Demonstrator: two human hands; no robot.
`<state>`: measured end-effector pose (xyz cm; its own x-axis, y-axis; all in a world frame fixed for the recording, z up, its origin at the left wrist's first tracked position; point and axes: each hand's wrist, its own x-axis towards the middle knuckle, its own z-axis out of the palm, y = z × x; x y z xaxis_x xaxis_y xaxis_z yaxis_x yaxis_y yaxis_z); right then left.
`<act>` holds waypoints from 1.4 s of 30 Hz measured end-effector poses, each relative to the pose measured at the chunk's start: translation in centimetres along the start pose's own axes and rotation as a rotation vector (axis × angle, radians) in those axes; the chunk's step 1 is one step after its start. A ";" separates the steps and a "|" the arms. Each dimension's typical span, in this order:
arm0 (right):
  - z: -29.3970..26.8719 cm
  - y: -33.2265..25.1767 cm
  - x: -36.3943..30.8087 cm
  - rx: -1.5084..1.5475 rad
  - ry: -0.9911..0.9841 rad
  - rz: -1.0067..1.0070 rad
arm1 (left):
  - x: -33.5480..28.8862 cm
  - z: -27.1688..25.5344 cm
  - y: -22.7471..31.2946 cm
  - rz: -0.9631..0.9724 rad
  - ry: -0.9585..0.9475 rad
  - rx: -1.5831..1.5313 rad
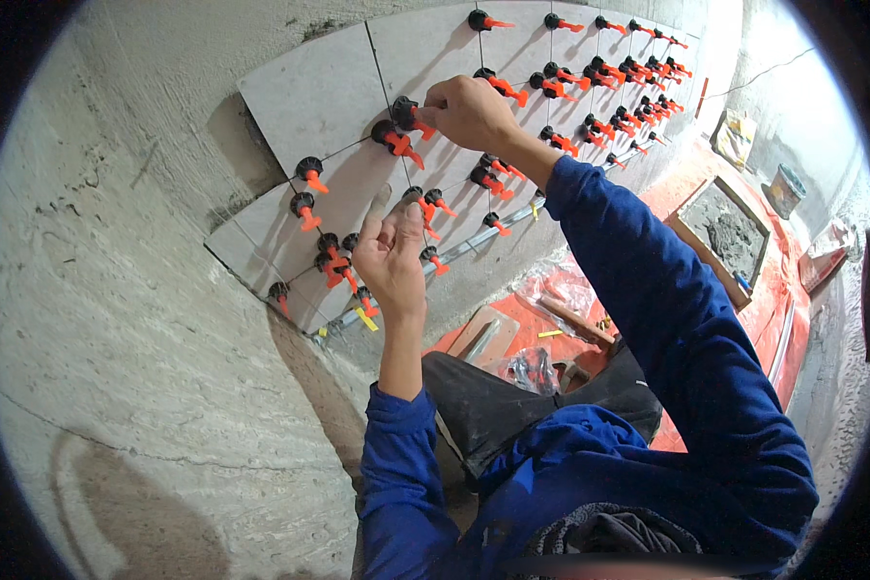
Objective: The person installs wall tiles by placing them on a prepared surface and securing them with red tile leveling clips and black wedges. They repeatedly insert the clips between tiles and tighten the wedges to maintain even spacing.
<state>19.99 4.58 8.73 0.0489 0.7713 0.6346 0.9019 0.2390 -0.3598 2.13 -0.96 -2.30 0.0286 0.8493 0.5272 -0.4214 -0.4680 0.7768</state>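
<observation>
Pale grey tiles (343, 87) cover part of the wall in front of me. Tile levelers with black round bases and orange T-shaped handles stand along their joints. My right hand (469, 111) is closed, its fingertips pinching the orange handle of one tile leveler (411, 116) in the upper row. Just below it is another tile leveler (396, 142), apart from my hand. My left hand (393, 256) is raised before the lower tiles, index finger and thumb apart, with nothing visible in it. Close beside it is a cluster of levelers (333, 261).
A metal strip (474, 242) runs along the tiles' lower edge. Below, orange sheeting (681, 184) carries a wood-framed tray (766, 240) of grey mortar, a trowel (483, 340), a hammer (572, 375) and plastic bags. A bucket (785, 189) stands at the far right. Rough bare wall (145, 290) lies left.
</observation>
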 end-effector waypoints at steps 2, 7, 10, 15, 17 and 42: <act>0.0 -0.1 -0.1 -0.018 -0.004 -0.015 | 0.0 -0.1 -0.1 0.010 0.000 0.039; -0.1 -0.3 0.3 -0.035 -0.001 -0.032 | 0.2 -0.1 -0.2 0.018 -0.015 0.076; -0.2 -0.6 0.8 -0.052 0.024 -0.043 | 0.5 0.2 -0.3 0.041 -0.010 0.067; 0.2 -1.3 0.8 -0.136 0.035 -0.008 | 0.5 0.3 -0.2 0.025 -0.013 0.062; 0.3 -1.6 0.7 -0.151 0.035 0.019 | 0.5 0.4 -0.1 0.018 -0.006 0.066; 0.7 0.3 0.8 -0.099 0.108 -0.195 | 0.2 -0.1 -0.4 0.009 -0.003 0.085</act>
<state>20.04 5.70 8.64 -0.0899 0.6475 0.7567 0.9361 0.3143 -0.1577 2.24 -0.57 -2.49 0.0278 0.8442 0.5353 -0.3428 -0.4950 0.7985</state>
